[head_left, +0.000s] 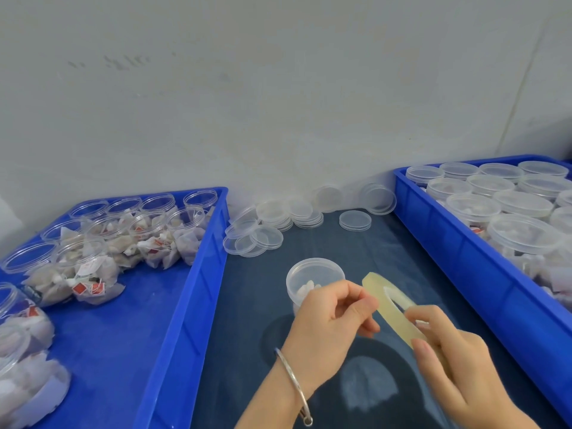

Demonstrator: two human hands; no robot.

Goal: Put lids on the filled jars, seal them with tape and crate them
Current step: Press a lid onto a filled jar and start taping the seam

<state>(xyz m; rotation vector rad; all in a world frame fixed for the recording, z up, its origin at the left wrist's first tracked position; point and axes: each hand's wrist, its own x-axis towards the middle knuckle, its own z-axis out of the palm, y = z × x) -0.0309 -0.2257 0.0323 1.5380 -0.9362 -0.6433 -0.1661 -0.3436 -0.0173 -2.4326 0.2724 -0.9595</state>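
Centrally, right hand [458, 363] gripping tape roll [399, 314], left hand [331, 317] pinching tape, lidded jar [312, 280] behind.

1. Lidded jar [314, 278]: clear plastic, upright, white contents inside, just beyond the left hand [332, 323].
2. Tape roll [399, 315]: pale yellowish ring, tilted on edge, held in the right hand [458, 360], its upper end just right of the left hand's fingertips.

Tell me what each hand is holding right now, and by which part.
The right hand holds the yellowish translucent tape roll by its near rim. The left hand pinches at the roll's edge, seemingly the tape's free end. The lidded clear plastic jar stands unheld.
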